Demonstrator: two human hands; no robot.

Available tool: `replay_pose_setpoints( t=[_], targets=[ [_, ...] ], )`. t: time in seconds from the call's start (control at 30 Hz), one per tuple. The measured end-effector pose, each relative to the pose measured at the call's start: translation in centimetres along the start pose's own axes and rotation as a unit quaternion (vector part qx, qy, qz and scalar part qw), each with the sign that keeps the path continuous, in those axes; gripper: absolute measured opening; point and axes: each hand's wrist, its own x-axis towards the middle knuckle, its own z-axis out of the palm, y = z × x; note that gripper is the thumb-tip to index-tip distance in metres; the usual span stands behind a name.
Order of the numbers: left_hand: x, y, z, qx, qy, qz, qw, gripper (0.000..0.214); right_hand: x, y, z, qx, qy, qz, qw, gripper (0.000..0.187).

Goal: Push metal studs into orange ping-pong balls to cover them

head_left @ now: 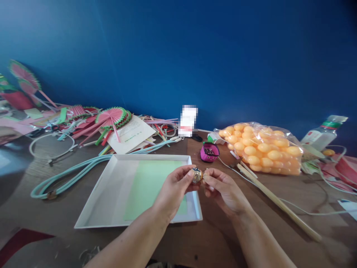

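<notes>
My left hand (175, 188) is closed around a small ball (197, 175), gripping it between thumb and fingers above the right edge of the tray. The ball is orange on its right side and covered with shiny silver and dark bits elsewhere. Just to its right, my right hand (224, 188) pinches thumb and forefinger together against or close to the ball's side. Whatever lies between those fingertips is too small to make out. Behind the hands stands a small purple box (209, 153) holding dark, tiny pieces.
A white tray (96, 201) with a light green sheet (150, 190) lies front left. Pale blue tubing (69, 169) and paper fans (114, 117) clutter the left. A clear bag of orange balls (262, 147), a wooden stick (281, 204) and a bottle (320, 134) are at the right.
</notes>
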Motion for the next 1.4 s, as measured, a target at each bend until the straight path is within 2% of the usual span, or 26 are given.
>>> replay_pose_setpoints(
  t=[0.23,0.87,1.1,1.4],
  targets=[
    [-0.04,0.05,0.04,0.014,-0.004,0.009,1.0,0.041,0.0,0.18,-0.27,-0.013,0.001,0.004,1.0,0.021],
    [-0.17,0.27,0.25,0.062,-0.001,0.049,0.997,0.037,0.11,0.3,-0.11,-0.078,0.021,-0.04,0.996,0.026],
    [-0.15,0.21,0.19,0.013,-0.016,0.017,1.0,0.038,0.5,0.69,-0.41,-0.082,0.014,-0.044,0.996,0.029],
    [-0.05,0.05,-0.24,-0.037,-0.04,-0.014,0.998,0.035,-0.14,0.64,0.11,-0.007,-0.031,-0.04,0.999,0.02]
  ],
)
